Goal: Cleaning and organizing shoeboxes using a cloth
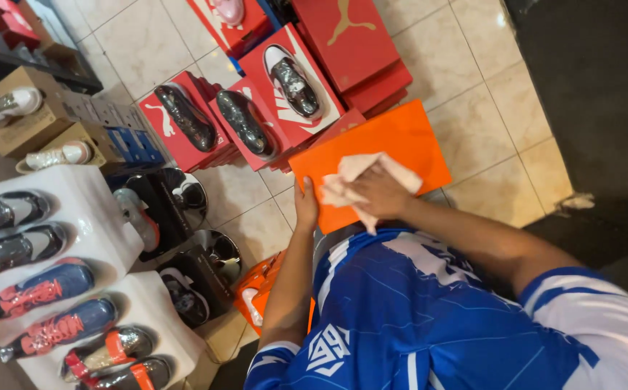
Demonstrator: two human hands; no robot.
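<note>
1. Nearest the camera, below the blue jersey (pixel 415 318), both forearms reach forward and up the frame to an orange box (pixel 393 144) that rests just ahead of the body.
2. On the box's near left edge, the left hand (pixel 305 206) lies with fingers curled over the rim, gripping and steadying it; the thumb side is hidden, so how tight the hold is cannot be told.
3. Over the box's near middle, the right hand (pixel 380 191) lies pressed flat on a pale cloth (pixel 357 180), fingers spread across it, the cloth crumpled between palm and lid.
4. The lid's long axis runs from lower left to upper right in the frame, slanting away from the body; the far right stretch of it lies bare beyond the cloth, on the right hand's side, and that hand is nearer to it.
5. Just past the far edge sit red boxes (pixel 299 101) with dark shoes (pixel 292 87) laid on top, touching or nearly touching the orange box.
6. Farther left stand white stands (pixel 90 217) carrying shoes, on a tiled floor (pixel 473 108).
</note>
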